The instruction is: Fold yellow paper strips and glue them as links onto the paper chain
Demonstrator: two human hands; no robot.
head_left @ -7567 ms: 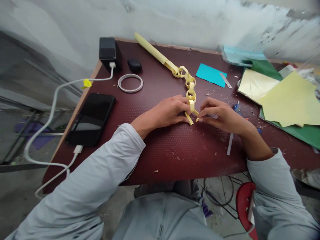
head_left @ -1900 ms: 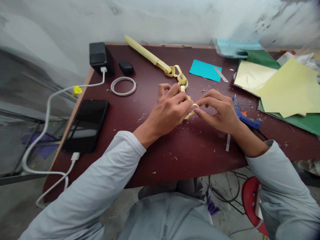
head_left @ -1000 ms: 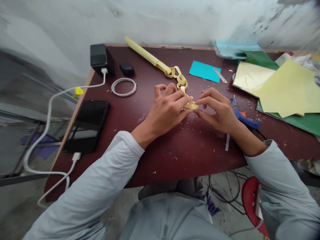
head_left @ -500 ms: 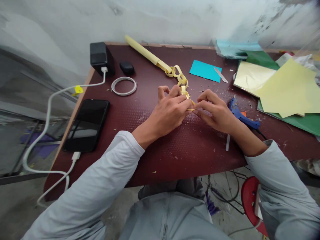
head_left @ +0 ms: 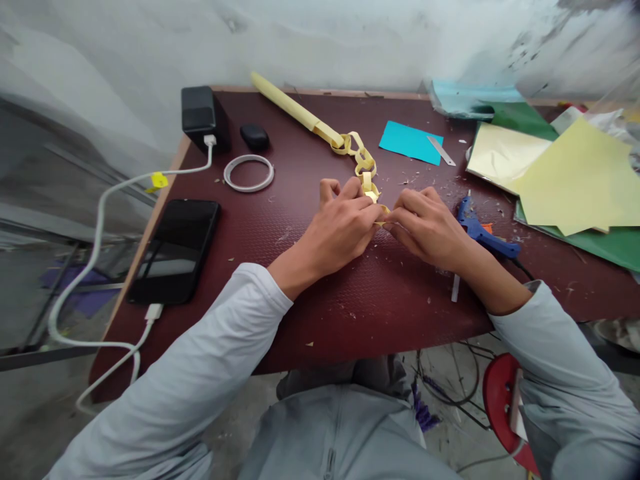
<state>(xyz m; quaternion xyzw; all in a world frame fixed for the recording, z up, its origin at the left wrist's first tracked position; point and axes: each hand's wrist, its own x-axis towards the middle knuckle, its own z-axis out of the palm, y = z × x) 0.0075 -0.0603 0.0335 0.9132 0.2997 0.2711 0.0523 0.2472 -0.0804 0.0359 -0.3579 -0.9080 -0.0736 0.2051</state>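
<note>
Table (head_left: 350, 320) under both hands. Paper chain (head_left: 361, 157) runs away from the grip toward the rolled tube (head_left: 290, 107). Left hand (head_left: 343, 227) and right hand (head_left: 425, 227) pinch shut on its nearest link, apparently; link mostly hidden.

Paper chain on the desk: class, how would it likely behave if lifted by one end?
The paper chain would probably dangle floppily, since its thin loops link loosely. It is likely very light and easily crushed; both hands pinch just its end link.
</note>
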